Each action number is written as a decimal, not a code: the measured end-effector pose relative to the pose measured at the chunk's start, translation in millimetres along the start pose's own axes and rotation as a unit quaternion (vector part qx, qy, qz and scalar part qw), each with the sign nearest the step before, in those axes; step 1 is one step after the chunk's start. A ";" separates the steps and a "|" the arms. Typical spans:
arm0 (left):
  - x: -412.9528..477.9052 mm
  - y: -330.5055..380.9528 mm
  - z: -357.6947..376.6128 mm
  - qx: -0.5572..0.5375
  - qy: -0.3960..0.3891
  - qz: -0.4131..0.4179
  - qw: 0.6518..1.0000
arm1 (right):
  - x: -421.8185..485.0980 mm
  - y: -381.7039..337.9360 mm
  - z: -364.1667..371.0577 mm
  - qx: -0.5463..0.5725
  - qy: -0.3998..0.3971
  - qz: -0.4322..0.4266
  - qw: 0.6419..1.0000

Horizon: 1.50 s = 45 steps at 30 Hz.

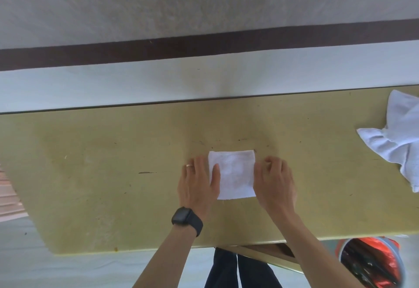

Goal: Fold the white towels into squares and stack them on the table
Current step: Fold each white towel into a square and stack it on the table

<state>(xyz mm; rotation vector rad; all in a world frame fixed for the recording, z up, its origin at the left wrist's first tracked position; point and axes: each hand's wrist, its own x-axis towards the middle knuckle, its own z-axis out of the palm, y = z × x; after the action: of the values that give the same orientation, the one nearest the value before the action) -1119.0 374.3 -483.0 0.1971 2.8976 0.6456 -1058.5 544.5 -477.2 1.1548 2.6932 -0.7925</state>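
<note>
Flanking the folded towel (pixel 233 174) at mid-table (pixel 90 174): left hand (pixel 197 185) spread flat, thumb pressing its left edge; right hand (pixel 274 183) curled against its right edge, pinch not discernible. Unfolded towels (pixel 396 138) lie well apart, nearer the right hand.

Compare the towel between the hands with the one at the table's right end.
The folded towel lies flat as a neat square; the loose towel is crumpled. The folded towel sits mid-table, left hand on it, right hand at its edge; the loose towel lies untouched, partly out of frame. Both are white, on the table.
</note>
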 end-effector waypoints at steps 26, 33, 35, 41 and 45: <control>-101.6 -18.2 6.3 0.044 -0.070 0.055 0.995 | -99.2 36.7 12.6 -0.045 -0.054 -0.037 0.997; -69.6 19.8 -5.0 0.015 -0.176 -0.237 0.955 | -69.5 0.0 4.0 0.056 -0.122 0.168 0.977; -65.0 23.1 -4.1 -0.011 -0.187 -0.265 0.946 | -63.9 -3.6 1.1 0.088 -0.147 0.197 0.965; -66.5 19.4 -16.7 -0.189 -0.197 -0.275 0.922 | -67.2 4.3 -9.5 0.194 -0.175 0.185 0.947; -70.2 14.7 -42.5 -0.303 -0.226 -0.301 0.875 | -77.2 7.0 -34.3 0.261 -0.173 0.147 0.938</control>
<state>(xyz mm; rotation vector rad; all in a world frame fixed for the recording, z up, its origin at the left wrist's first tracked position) -1057.1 358.6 -429.4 -0.5372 2.0070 1.1343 -995.5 515.9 -428.1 1.3129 2.0155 -1.5403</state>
